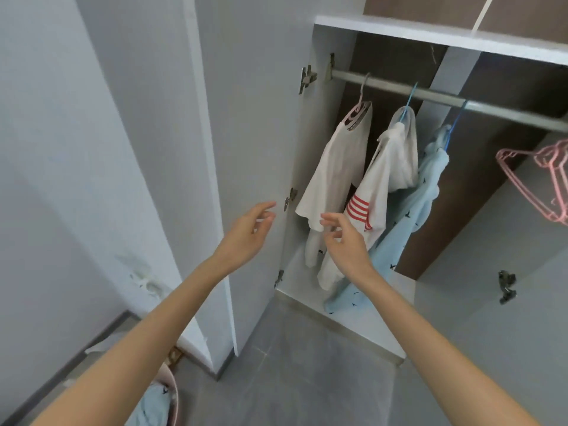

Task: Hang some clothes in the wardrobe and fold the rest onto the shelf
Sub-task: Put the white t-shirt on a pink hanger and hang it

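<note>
Three garments hang on the metal rail (436, 93) inside the open wardrobe: a white shirt (335, 170) on a pink hanger, a white shirt with red stripes (378, 186) on a blue hanger, and a light blue patterned garment (412, 216) on another blue hanger. My left hand (249, 233) hovers with loose fingers in front of the left door (255, 118), holding nothing. My right hand (344, 241) is raised before the lower hem of the white shirts, fingers relaxed and holding nothing. More light blue cloth (155, 404) lies in a basket at the bottom left.
Empty pink hangers (541, 176) hang at the right edge. A white shelf (445, 36) runs above the rail. The right wardrobe door (491, 302) stands open at the right. The grey floor (307, 379) lies below, and a pale basket rim (172, 382) shows at bottom left.
</note>
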